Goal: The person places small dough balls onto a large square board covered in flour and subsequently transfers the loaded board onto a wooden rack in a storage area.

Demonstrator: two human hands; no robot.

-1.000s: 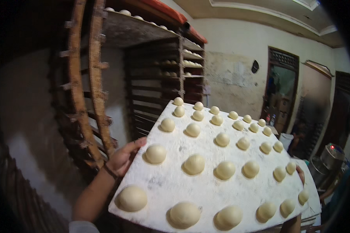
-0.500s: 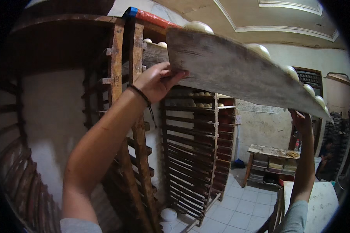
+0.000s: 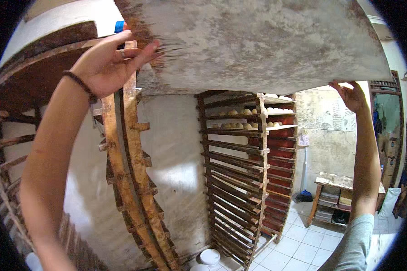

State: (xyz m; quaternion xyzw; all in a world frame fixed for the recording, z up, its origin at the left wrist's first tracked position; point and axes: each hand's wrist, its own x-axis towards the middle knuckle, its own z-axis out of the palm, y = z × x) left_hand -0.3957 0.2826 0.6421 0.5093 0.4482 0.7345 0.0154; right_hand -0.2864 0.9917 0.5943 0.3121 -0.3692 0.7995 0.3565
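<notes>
One half-curled right hand, clasp unclear, is propping the upper-frame board, left hand splayed, unclasped; uneven support could tip it.

We've got pale glare on the plastered wall, shadow under the rack top, wooden posts bowed by fisheye, blackened corners.

The left hand is at the left edge of the board, the right hand at its right corner. Behind, dough balls sit on the rack's upper shelves. A table stands right of it.
</notes>
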